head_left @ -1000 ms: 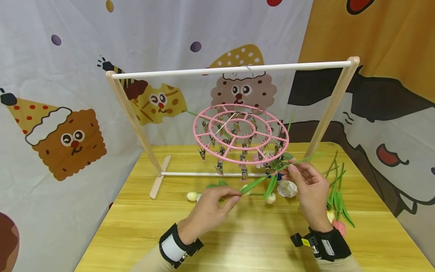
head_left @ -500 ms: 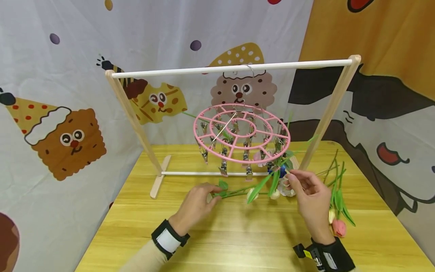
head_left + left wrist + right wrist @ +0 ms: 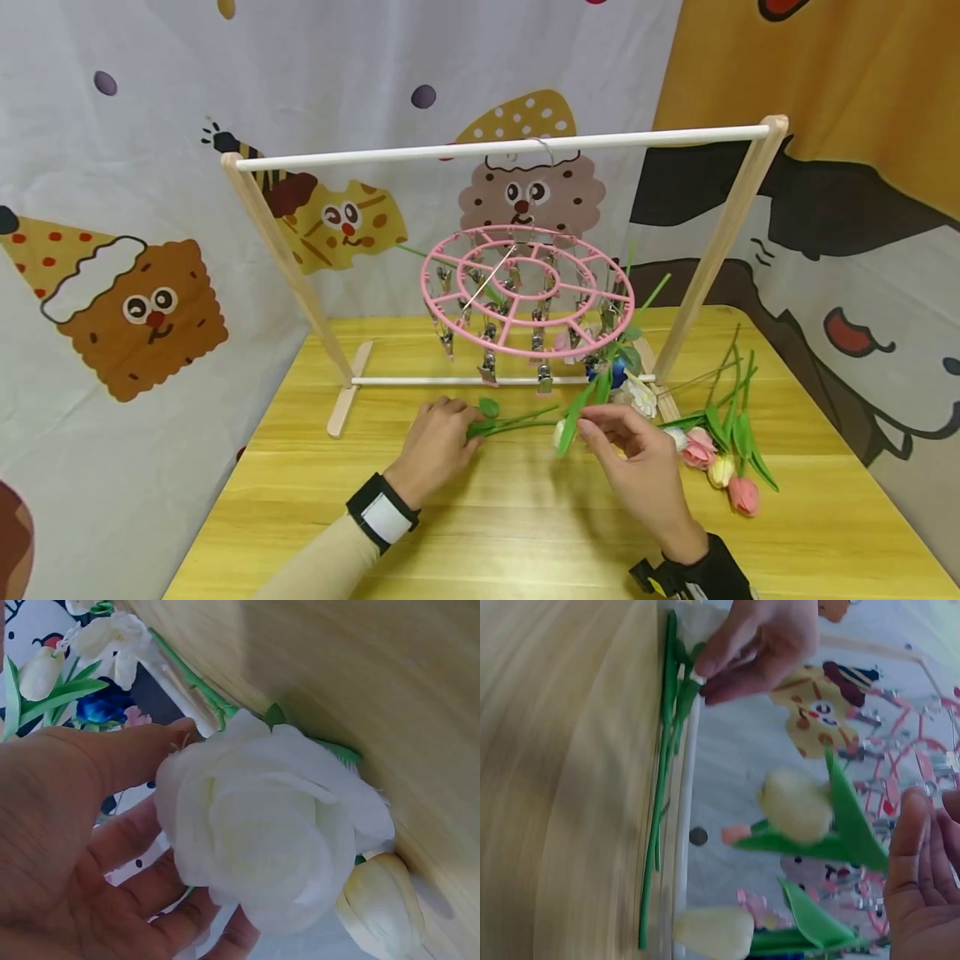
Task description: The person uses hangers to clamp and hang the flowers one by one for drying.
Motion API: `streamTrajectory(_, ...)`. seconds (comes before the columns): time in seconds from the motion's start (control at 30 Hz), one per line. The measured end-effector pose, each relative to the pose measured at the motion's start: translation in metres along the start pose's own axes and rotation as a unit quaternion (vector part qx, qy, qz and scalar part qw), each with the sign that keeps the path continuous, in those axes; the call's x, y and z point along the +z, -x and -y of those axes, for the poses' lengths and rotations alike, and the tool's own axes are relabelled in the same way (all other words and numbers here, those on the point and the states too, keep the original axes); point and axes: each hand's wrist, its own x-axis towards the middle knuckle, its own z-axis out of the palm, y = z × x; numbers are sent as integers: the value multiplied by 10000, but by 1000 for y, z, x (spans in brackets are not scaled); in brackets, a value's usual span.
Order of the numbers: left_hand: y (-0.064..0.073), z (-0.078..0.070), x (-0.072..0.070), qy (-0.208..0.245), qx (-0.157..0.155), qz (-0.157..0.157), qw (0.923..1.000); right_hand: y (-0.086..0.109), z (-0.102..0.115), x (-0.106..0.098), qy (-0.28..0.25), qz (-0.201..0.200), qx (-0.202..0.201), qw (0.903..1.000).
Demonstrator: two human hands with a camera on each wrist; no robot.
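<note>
My left hand (image 3: 442, 442) is low over the table at the left, its thumb and fingers curled round a white rose (image 3: 262, 825) just behind the bloom. A cream tulip (image 3: 382, 907) lies beside that rose. Under the right side of the pink clip hanger (image 3: 528, 356), a white tulip (image 3: 799, 806) with green leaves hangs head down. My right hand (image 3: 637, 458) is beside this tulip's leaf, fingers fairly straight; whether they touch it is hard to tell. A second white tulip (image 3: 714, 932) hangs close by. Blue flower (image 3: 617, 373) petals show behind them.
The hanger, carrying many metal clips, hangs from the white bar (image 3: 420, 156) of a wooden rack. Pink tulip (image 3: 744, 497), yellow tulip (image 3: 722, 471) and other stems lie at the table's right. Green stems (image 3: 521, 423) lie near my left hand.
My left hand let go of the green leaf, moved left and down to the flowers on the table and took hold of the rose. My right hand came down and left, away from the clips.
</note>
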Motion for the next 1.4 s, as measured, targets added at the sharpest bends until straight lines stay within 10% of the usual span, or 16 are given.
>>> streamTrajectory(0.23,-4,1,7,-317,-132,198,9992,-1,-1,19,180,485,-296,9982)
streamTrajectory(0.6,-6,4,16,-374,-225,141,9989,-2,4,34,366,986,281,9941)
streamTrajectory(1.4,0,12,-2,-135,-76,-531,9985,-11,-4,38,968,784,674,9899)
